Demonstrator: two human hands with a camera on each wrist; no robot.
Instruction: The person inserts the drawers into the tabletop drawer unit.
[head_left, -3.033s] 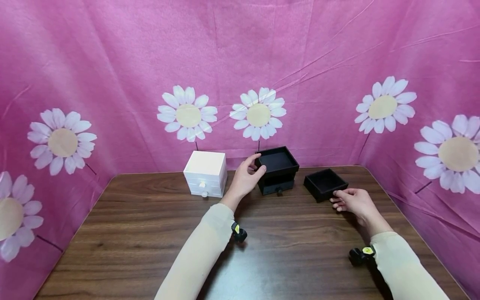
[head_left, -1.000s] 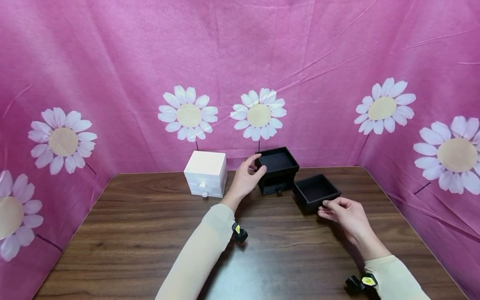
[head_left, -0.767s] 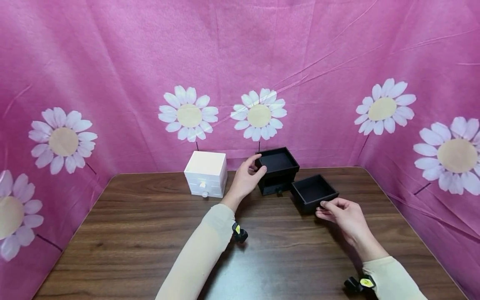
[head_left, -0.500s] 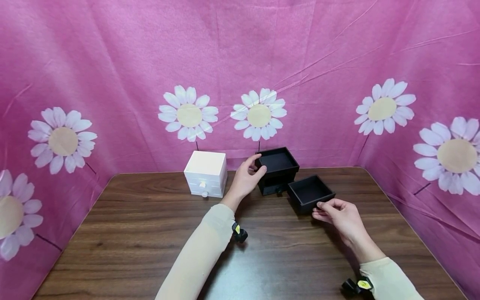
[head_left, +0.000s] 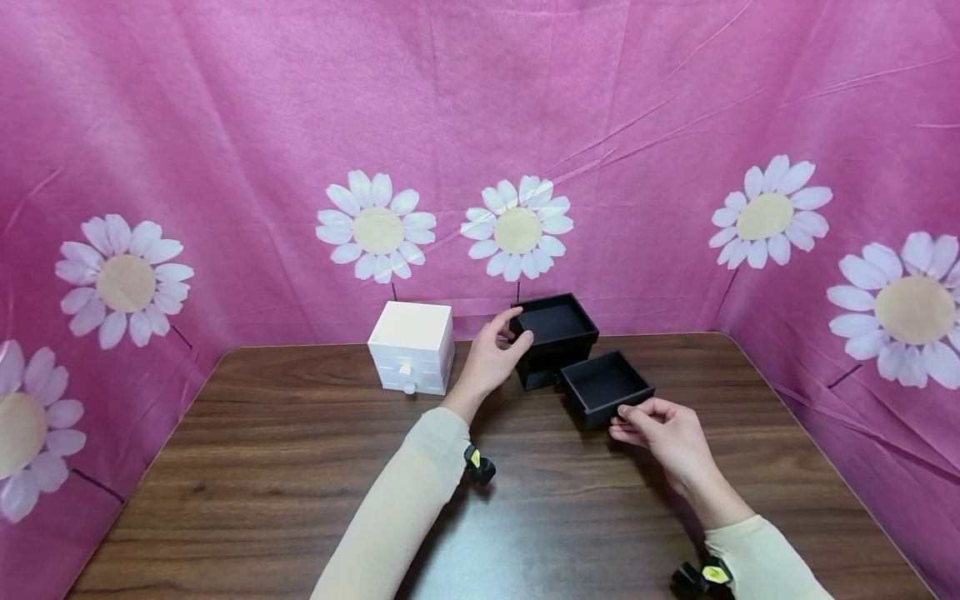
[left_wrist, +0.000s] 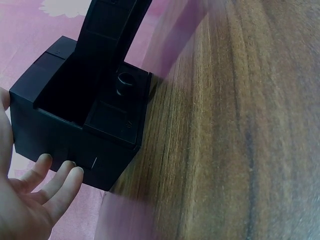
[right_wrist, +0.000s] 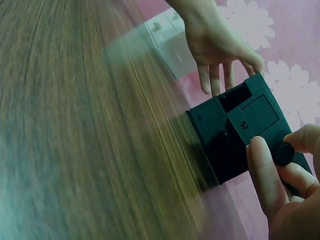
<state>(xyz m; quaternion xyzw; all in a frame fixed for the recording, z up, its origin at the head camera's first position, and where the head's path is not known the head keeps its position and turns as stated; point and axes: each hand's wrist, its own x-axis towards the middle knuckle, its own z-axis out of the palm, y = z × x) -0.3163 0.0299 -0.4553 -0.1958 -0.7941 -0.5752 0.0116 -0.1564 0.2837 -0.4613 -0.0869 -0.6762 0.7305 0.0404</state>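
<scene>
In the head view my left hand (head_left: 487,358) holds the left side of a small black drawer cabinet (head_left: 557,323). Several of its fingers touch the side wall in the left wrist view. The cabinet has a recessed top, a vacant upper slot and a lower drawer with a round knob (left_wrist: 125,82). My right hand (head_left: 671,437) pinches the round knob (right_wrist: 284,154) of a loose black drawer (head_left: 606,385). Tilted and with nothing inside, that drawer hangs just before the cabinet's front right, overlapping the slot in both wrist views. The digits "57" mark its front.
A white cabinet (head_left: 411,346) with knobs on its front stands left of the black one. Behind both hangs a pink cloth (head_left: 637,100) printed with large daisies. The wooden table (head_left: 300,483) stretches out in front.
My right hand has brought the drawer leftward from the table's right part to the black cabinet's front. The left hand and both cabinets have stayed in place.
</scene>
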